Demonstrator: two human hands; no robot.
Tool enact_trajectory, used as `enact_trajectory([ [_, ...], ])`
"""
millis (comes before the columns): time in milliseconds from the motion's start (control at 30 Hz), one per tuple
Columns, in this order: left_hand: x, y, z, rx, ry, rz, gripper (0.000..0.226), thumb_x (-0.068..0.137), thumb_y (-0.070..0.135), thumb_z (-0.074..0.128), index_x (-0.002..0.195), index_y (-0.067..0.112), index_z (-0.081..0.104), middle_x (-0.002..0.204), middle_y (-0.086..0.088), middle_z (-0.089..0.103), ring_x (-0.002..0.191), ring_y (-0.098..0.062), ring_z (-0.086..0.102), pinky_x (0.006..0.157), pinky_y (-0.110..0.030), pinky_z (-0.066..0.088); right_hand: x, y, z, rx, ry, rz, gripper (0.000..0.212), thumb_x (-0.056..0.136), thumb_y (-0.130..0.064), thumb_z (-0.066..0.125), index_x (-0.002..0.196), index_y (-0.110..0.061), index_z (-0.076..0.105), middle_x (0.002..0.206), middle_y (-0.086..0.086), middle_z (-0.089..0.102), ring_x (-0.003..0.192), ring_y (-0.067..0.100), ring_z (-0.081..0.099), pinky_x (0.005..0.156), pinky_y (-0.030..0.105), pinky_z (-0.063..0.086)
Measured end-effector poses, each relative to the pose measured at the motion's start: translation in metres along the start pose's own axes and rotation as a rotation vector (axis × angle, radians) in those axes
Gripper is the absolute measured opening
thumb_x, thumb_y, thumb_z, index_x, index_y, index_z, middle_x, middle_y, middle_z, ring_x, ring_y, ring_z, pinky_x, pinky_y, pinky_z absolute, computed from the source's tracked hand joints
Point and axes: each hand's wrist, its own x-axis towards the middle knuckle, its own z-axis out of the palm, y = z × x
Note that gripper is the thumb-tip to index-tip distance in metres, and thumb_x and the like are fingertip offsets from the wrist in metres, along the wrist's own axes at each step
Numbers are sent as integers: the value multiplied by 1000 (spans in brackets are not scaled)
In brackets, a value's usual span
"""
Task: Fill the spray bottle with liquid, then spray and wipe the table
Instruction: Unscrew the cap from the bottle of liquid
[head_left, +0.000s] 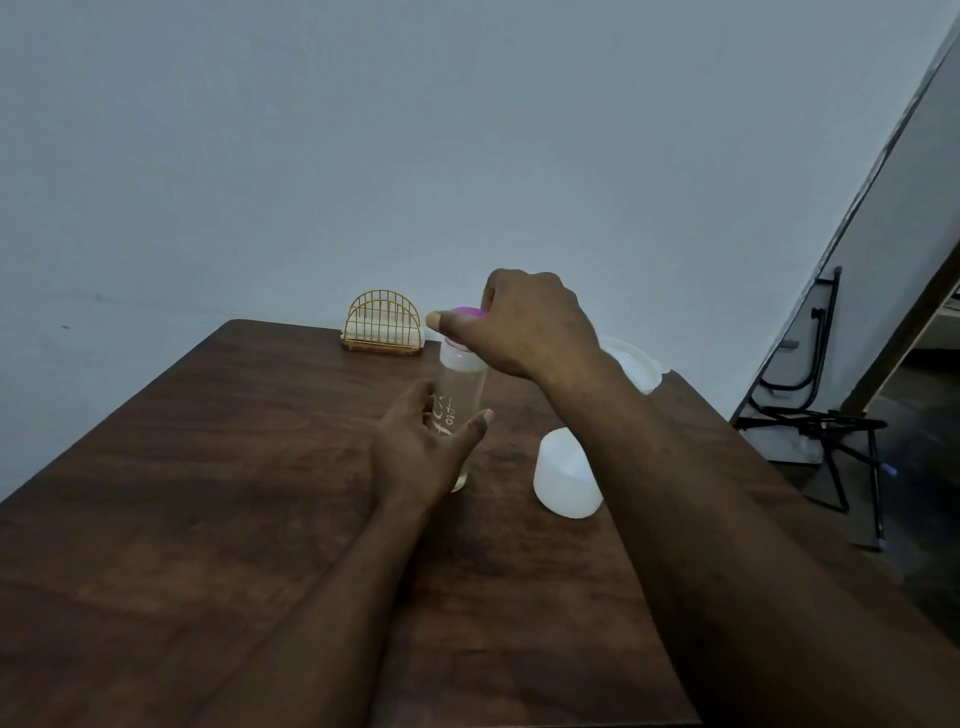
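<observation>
The near half of the table (208, 519) lies bare, and so does its whole left side, so a hand could pass freely there. Obstacles crowd the far middle and right. The clear bottle (464, 395) stands upright in the middle, with the left hand (415, 447) cupped open around its near left side and the right hand (524, 322) over its pink top (466, 312). Just right of the bottle a white cap (563, 475) stands on the wood, partly behind the right forearm. Far left of the bottle is a gold wire holder (383, 325); far right, a white tub (636, 364) sits near the edge.
</observation>
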Motion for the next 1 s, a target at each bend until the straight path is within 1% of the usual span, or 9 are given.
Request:
enact_trajectory([
  [167,1,-4,3,7,3,-1,79,73,66,82,135,23,63,124,3,72,102,-10,69,84,-33,61,3,0,-16,96,-145,-83,36,81,-45,73,114,-30,71,110,-4,67,101,19,63,78,33,52],
  [267,2,-6,5,29,-2,-5,82,73,67,81,138,22,62,128,0,71,103,-10,66,78,-22,54,3,0,-22,124,-256,-111,59,80,-35,72,138,-36,57,124,-2,67,108,19,61,87,36,54],
  [400,2,-5,4,21,6,2,82,72,69,80,138,23,61,128,1,71,99,-6,63,70,-12,43,4,-3,-19,71,-198,-118,75,80,-64,74,143,-33,50,127,0,65,112,21,59,85,36,50],
  [533,2,-6,4,20,11,-1,82,72,69,80,138,24,62,126,3,71,102,-8,66,75,-18,49,6,-9,-19,-70,-108,-110,68,76,-81,67,114,-24,65,110,-1,63,100,20,59,75,34,48],
  [667,2,-6,5,13,4,5,79,73,67,81,136,24,62,126,2,72,102,-8,66,75,-16,49,12,-12,-25,-50,-217,-137,42,84,-47,74,120,-27,65,114,0,64,100,20,59,69,31,44],
  [767,2,-7,5,27,2,-1,78,74,64,83,137,23,61,128,1,71,101,-5,62,70,-10,41,15,-14,-35,17,-362,-179,53,83,-29,78,132,-31,59,120,-2,64,104,18,60,69,27,45],
  [867,2,-6,6,31,9,-3,79,74,65,83,137,24,61,128,1,71,99,-5,61,68,-8,37,18,-13,-37,41,-344,-147,65,80,-52,84,134,-31,56,117,-3,62,101,15,59,68,27,44],
  [933,2,-6,6,18,9,-4,80,73,66,83,138,24,61,128,1,71,101,-5,62,69,-10,39,18,-15,-33,-45,-271,-105,72,74,-76,75,123,-26,60,109,-4,61,102,17,57,75,34,48],
  [1000,1,-7,5,11,8,3,81,73,66,82,139,24,61,129,1,71,101,-5,61,71,-11,41,19,-16,-29,-117,-212,-90,72,73,-83,69,108,-20,64,102,-2,64,98,18,61,80,39,56],
])
